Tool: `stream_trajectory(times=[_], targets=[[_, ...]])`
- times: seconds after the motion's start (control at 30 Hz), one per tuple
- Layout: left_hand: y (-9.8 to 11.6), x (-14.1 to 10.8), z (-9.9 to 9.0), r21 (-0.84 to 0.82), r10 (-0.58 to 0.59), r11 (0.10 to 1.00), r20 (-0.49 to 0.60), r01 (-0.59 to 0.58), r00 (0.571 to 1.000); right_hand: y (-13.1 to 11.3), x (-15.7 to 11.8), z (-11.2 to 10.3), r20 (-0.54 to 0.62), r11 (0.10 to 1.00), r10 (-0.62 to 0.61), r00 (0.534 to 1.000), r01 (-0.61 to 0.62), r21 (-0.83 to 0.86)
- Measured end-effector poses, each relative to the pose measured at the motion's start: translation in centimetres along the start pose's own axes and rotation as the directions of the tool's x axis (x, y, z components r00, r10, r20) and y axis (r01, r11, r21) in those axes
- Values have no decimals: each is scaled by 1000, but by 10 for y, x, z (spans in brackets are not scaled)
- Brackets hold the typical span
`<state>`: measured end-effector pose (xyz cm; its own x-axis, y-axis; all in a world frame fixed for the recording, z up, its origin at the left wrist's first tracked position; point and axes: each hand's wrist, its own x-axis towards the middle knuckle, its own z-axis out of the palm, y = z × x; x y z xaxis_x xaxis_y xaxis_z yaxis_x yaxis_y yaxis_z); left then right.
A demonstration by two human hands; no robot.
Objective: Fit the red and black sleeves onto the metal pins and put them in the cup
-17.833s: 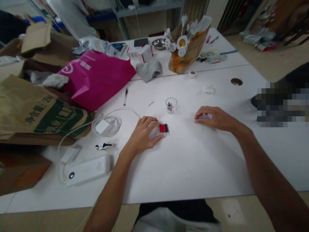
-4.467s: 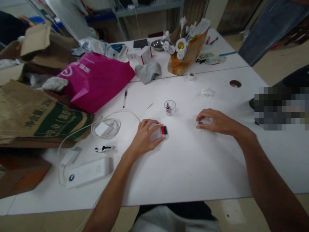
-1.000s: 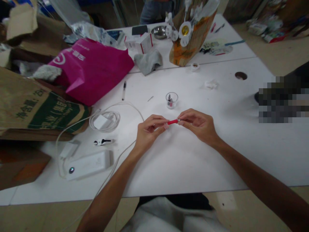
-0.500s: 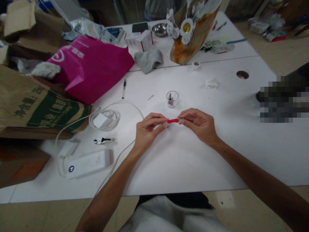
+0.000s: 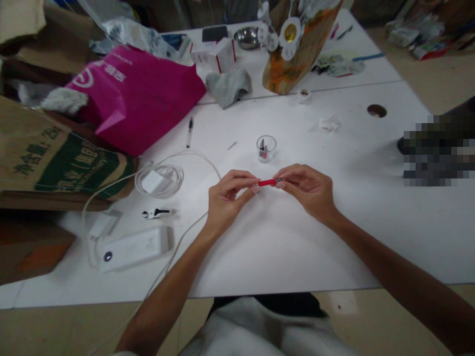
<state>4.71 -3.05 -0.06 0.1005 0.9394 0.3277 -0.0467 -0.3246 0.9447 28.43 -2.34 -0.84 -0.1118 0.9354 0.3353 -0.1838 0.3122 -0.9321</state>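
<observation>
A short red rod with a silvery end [image 5: 267,183] is held level between my hands over the table; its exact kind is too small to make out. My left hand [image 5: 232,195] pinches its left end between thumb and fingers. At the other end, the thumb and fingertips of my right hand [image 5: 309,188] are closed around the silvery part and partly cover it. Just beyond my hands stands a small clear cup [image 5: 266,148] with a few dark and red slim pieces in it. A thin small metal-looking piece [image 5: 232,146] lies left of the cup.
On the left are a white power bank [image 5: 135,248], a coiled cable [image 5: 159,180], a black-and-white clipper-like tool [image 5: 158,213], a pen [image 5: 190,132] and a magenta bag [image 5: 144,99]. Farther back are a grey cloth [image 5: 229,86] and a metal bowl [image 5: 247,38]. A crumpled tissue [image 5: 329,123] lies right.
The camera view has shifted slightly, so the table's things sit a little higher in the picture. Both hands keep their pinch on the red rod, with barely any movement.
</observation>
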Motion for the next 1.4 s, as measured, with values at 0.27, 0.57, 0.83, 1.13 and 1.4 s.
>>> stream_trajectory(times=[0.27, 0.57, 0.83, 1.13, 1.4], targets=[[2, 0, 1, 2, -1, 1000, 1, 1, 1000, 0, 0, 1, 4, 999, -36, 999, 36, -5], [5, -1, 2, 10, -4, 1000, 14, 4, 1000, 2, -1, 0, 34, 996, -78, 996, 80, -45], [4, -2, 2, 14, 15, 1000, 12, -15, 1000, 0, -2, -1, 73, 993, -88, 993, 93, -74], [3, -2, 2, -7, -20, 1000, 40, 20, 999, 4, -3, -3, 77, 977, -138, 987, 148, -155], [4, -3, 3, 36, -189, 982, 74, 186, 979, 6, -4, -7, 114, 948, -190, 975, 213, -237]])
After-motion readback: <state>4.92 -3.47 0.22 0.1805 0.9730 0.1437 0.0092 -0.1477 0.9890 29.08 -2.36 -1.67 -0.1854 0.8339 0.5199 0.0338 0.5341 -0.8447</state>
